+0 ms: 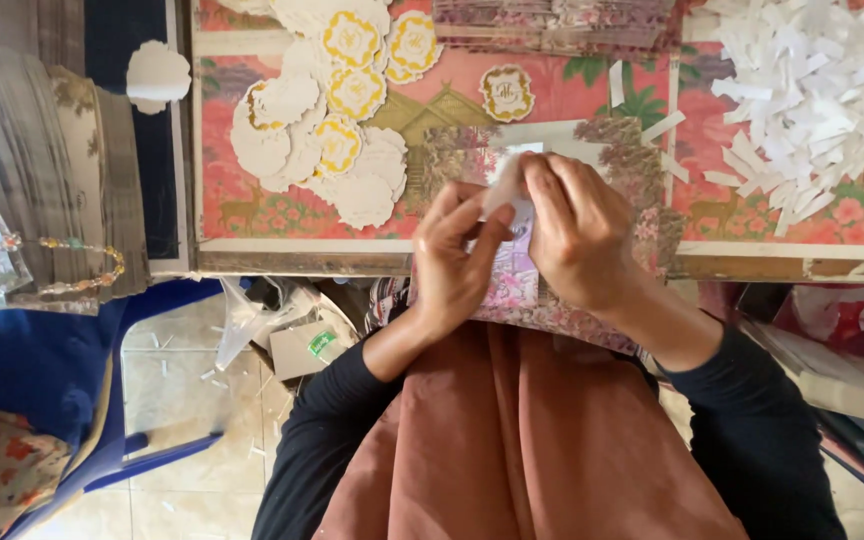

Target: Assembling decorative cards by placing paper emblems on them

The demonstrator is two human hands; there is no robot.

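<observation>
We see both hands meeting at the middle of the view, just over the near edge of the table (pixel 252 262). The left hand (pixel 455 262) and the right hand (pixel 577 232) pinch a small white paper piece (pixel 505 190) between them: the left thumb and forefinger close on it from seven o'clock, the right fingertips press it from three o'clock. Both hands are clamped on that piece, which sits at the fingertips, at twelve o'clock from the left palm.

Directly under the hands lies a floral card (pixel 512 285), pinkish with a dense printed flower pattern and a lacy cut border; it reaches from the tabletop down over the lap. We cannot tell whether the white piece is stuck to it or free.

At ten o'clock from the hands lies a heap of scalloped round labels (pixel 337 140), flat paper, some plain white, some with a yellow ornamental ring. A single such label (pixel 507 93) lies at twelve o'clock. At two o'clock is a loose pile of white paper strips (pixel 812 90), narrow and curled. The table surface is glossy, pink, printed with flowers. Far at nine o'clock a beaded string (pixel 72 262) rests on stacked card sheets (pixel 82 180).
</observation>
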